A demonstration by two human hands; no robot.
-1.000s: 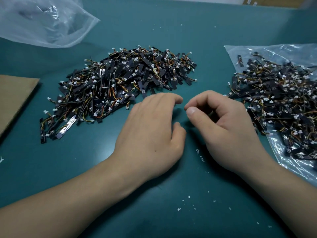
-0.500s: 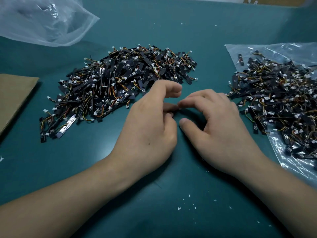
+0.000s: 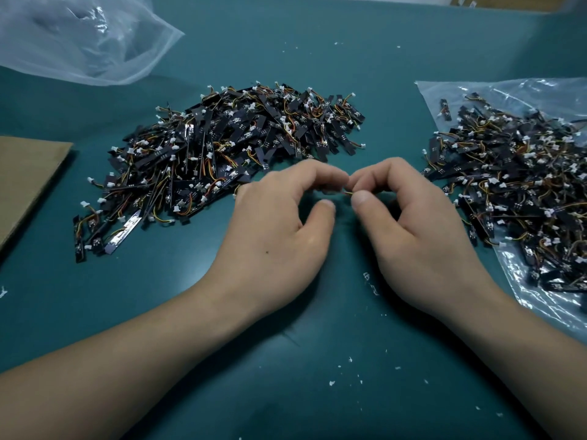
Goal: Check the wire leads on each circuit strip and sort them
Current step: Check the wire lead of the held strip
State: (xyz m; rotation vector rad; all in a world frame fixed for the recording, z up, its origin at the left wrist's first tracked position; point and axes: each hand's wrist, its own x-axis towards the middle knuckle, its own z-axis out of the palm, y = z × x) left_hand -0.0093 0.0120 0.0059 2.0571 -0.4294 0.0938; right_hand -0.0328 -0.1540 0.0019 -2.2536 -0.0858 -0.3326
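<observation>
Wire leads, thin orange and yellow strands, show as a short stretch between the two hands, low over the middle of the tabletop; the circuit strip they belong to is almost wholly hidden under the curled fingers. The right hand pinches the leads between thumb tip and forefinger, a tight, narrow grip; the left hand curls its forefinger and thumb toward the same spot and seems to hold the strip's other end, though blur makes the contact hard to read.

Such a piece is likely very light and small; the strip looks flat and fairly stiff, while the leads are soft and probably weak where they join the board, so a hard tug could tear them off. The safer hold is on the strip's edges with one hand, the other drawing the leads gently near their white plug.

A loose pile of like strips lies just beyond the left hand; a second pile rests on a clear plastic sheet to the right. A crumpled clear bag sits far left; brown cardboard lies at the left edge; white crumbs dot the near surface.
</observation>
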